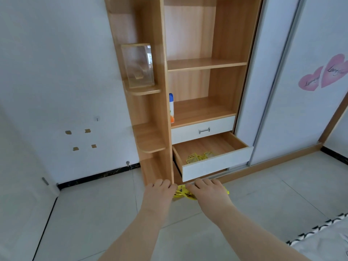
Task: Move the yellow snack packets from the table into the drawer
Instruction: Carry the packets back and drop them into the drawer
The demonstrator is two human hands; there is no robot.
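Reaching forward over the tiled floor (263, 200), the left hand (162, 191) and right hand (209, 191) cup a bunch of yellow snack packets (183, 192) between them. The fingers of both curl down round the bunch, though their tips are hidden. The bunch hangs in the air just in front of the open drawer (214, 167), below its white front panel and not yet over it.

Inside, a few loose packets (199, 157) already lie near the drawer's front edge, towards its left side, so part of the job looks done. This handful has yet to be lifted over the front and let go. No surface with more packets is in view, so how many remain cannot be told.

Above, the upper drawer (203, 130) is closed, and a spray can (171, 108) stands at the shelf's left edge.
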